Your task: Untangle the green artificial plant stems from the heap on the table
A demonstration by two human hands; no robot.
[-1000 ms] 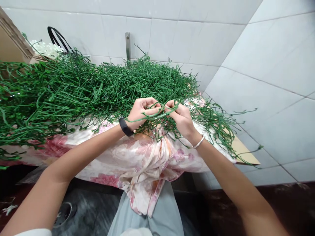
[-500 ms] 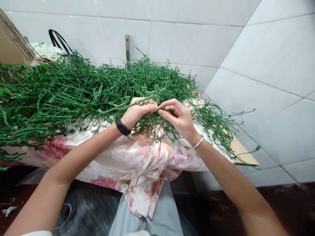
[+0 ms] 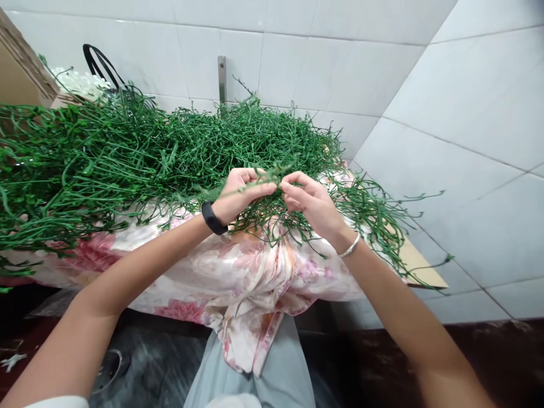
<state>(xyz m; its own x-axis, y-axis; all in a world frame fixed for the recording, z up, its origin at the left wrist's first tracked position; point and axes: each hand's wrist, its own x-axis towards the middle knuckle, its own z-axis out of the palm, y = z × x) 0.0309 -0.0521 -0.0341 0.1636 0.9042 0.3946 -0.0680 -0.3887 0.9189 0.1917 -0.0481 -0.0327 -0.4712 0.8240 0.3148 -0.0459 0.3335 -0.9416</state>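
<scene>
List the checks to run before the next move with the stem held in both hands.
1. The left hand pinches the stem: ok.
2. The right hand closes its fingertips on the same stem: ok.
3. The stem is free of the pile: cannot tell, as strands cross behind it.
4. The floral cloth lies under the pile: ok.
5. All strands are kept on the cloth: not ok, as some hang past the cardboard at the right.
</scene>
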